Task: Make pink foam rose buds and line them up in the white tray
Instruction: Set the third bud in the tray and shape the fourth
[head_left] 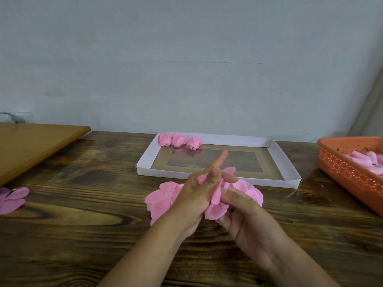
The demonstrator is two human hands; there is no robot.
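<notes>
Both hands' grips, left hand (pixel 199 195) and right hand (pixel 244 212), pinch pink foam petals (pixel 216 208) just before the white tray (pixel 145 162) near edge.

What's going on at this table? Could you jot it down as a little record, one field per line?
Activity: a person is folding a pink foam petal piece into a rose bud
Left hand: grips the piece, index finger pointing up
Right hand: pinches the piece from the other side
Finished buds: three, in a row at the far left corner of the white tray
Loose petal sheets: flat on the wooden table under the hands
Orange basket: at the right edge, holds more pink pieces
Lone pink piece: at the table's left edge
</notes>
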